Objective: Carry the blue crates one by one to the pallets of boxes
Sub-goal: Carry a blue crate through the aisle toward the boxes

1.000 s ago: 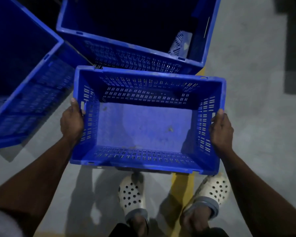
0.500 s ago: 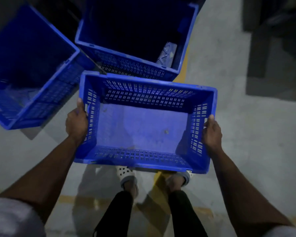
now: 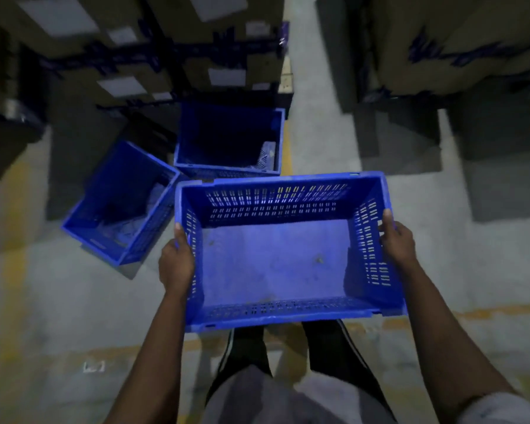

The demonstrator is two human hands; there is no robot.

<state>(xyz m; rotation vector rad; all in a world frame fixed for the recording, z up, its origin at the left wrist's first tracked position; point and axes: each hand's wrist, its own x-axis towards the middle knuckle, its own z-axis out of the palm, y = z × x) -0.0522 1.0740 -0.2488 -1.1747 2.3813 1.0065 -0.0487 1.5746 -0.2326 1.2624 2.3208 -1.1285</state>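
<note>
head: crate (image 3: pixel 276 264) crosswise, mouth up

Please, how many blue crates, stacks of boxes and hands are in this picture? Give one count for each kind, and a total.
Blue crates: 3 (held crate, left floor crate, far floor crate)
Box stacks: 2 (left stack, right stack)
Hands: 2 (left hand, right hand)
Total: 7
</note>
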